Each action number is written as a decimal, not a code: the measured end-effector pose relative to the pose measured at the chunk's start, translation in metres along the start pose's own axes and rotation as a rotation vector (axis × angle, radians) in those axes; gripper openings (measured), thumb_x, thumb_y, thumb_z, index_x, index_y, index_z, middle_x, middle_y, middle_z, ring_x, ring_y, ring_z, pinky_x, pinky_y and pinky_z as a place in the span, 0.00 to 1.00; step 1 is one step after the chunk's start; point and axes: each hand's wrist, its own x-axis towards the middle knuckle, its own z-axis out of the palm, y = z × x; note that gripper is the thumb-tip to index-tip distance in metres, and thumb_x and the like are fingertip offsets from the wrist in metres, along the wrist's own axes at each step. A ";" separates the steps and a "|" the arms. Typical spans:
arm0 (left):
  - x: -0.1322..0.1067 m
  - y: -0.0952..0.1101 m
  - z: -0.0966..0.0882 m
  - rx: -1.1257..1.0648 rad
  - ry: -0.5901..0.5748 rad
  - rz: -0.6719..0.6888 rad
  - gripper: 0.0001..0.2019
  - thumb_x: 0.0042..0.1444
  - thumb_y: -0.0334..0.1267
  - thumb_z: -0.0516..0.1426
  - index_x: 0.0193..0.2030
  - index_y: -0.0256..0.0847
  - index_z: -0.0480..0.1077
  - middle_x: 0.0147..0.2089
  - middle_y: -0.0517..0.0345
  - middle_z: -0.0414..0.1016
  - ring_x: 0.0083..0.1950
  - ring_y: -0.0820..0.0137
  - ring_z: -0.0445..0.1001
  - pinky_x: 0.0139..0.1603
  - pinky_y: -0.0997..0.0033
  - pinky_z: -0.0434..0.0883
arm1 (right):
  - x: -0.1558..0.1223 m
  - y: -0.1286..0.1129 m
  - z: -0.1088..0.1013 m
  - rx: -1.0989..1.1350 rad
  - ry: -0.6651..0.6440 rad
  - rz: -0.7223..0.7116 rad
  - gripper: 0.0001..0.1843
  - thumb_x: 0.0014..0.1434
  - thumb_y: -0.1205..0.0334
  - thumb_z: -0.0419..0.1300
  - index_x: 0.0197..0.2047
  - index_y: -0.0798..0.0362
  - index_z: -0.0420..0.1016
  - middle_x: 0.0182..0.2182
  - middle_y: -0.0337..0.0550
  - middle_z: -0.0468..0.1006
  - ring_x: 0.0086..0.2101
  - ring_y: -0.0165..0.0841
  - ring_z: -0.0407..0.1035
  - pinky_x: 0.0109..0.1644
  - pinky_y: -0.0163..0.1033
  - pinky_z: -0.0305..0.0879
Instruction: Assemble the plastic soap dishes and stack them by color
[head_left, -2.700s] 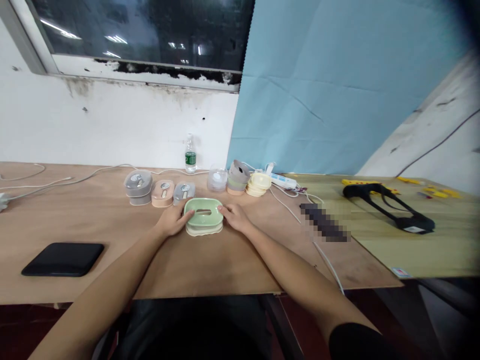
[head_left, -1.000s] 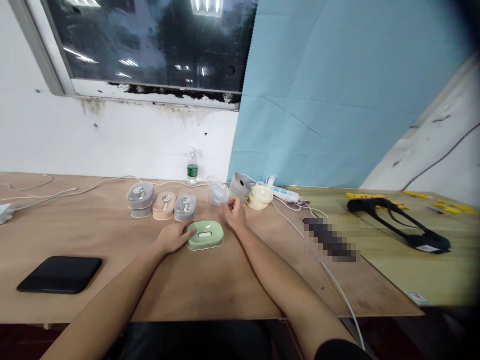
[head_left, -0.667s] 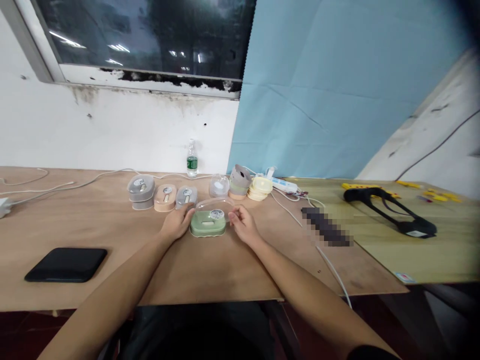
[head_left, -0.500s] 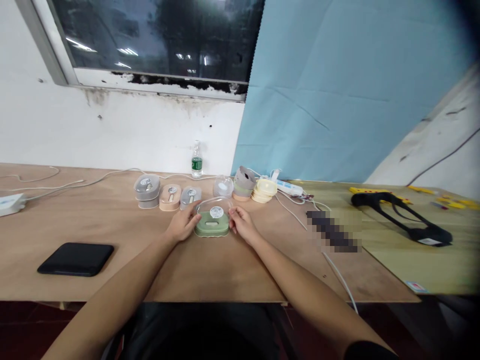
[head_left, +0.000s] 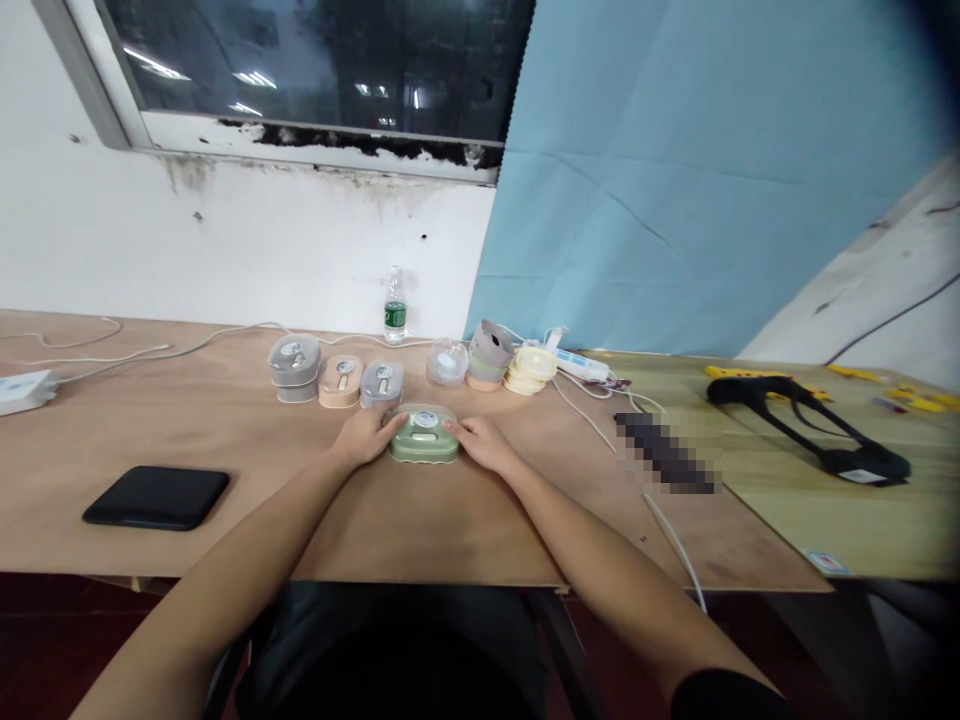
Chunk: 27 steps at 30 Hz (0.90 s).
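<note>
In front of me on the table sits an oval green box (head_left: 422, 448) with a pale insert in its top. A clear lid (head_left: 424, 418) bearing a round white label lies over it. My left hand (head_left: 365, 436) grips the box and lid from the left, its thumb on the lid's edge. From the right, my right hand (head_left: 484, 442) holds them the same way, thumb on top. The fingers behind the box are partly hidden. Just beyond my left hand stands a grey lidded box (head_left: 382, 384), beside a peach lidded box (head_left: 341, 382).
Stacked grey boxes (head_left: 295, 370) stand at the left. Behind are clear lids (head_left: 448, 362), stacked box bodies (head_left: 489, 352), cream parts (head_left: 531, 369), a water bottle (head_left: 395, 308) and a power strip (head_left: 582, 366). A black case (head_left: 157, 497) lies front left, a black strap frame (head_left: 817, 430) right.
The clear lid, raised and tilted over the green box before, is now lowered onto it. My thumbs have moved onto its top edges. The view has tipped slightly downward.
</note>
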 end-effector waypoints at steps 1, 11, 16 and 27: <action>-0.001 -0.001 -0.001 0.013 -0.027 0.025 0.30 0.61 0.60 0.42 0.57 0.41 0.66 0.38 0.52 0.77 0.41 0.61 0.75 0.39 0.67 0.67 | 0.000 0.000 0.000 0.001 -0.010 -0.008 0.32 0.57 0.36 0.49 0.17 0.55 0.62 0.15 0.34 0.58 0.20 0.25 0.56 0.24 0.32 0.45; -0.004 -0.001 -0.006 0.114 -0.115 0.138 0.40 0.54 0.65 0.48 0.66 0.39 0.55 0.57 0.45 0.70 0.50 0.56 0.73 0.49 0.63 0.67 | -0.001 0.002 -0.004 0.125 -0.090 0.099 0.30 0.57 0.35 0.49 0.21 0.54 0.67 0.15 0.37 0.69 0.16 0.25 0.60 0.21 0.31 0.52; -0.004 -0.001 -0.004 0.074 -0.101 0.163 0.43 0.54 0.64 0.50 0.69 0.40 0.48 0.65 0.46 0.62 0.60 0.55 0.66 0.57 0.61 0.64 | 0.001 0.004 -0.004 0.225 -0.098 0.179 0.28 0.57 0.36 0.51 0.24 0.53 0.66 0.17 0.37 0.71 0.12 0.24 0.59 0.16 0.30 0.51; -0.004 0.003 -0.009 0.069 -0.188 0.158 0.51 0.43 0.64 0.59 0.69 0.40 0.48 0.58 0.44 0.70 0.55 0.52 0.71 0.52 0.60 0.67 | 0.001 0.008 -0.003 0.167 -0.072 0.134 0.29 0.57 0.35 0.50 0.23 0.54 0.66 0.17 0.38 0.72 0.14 0.24 0.60 0.18 0.30 0.52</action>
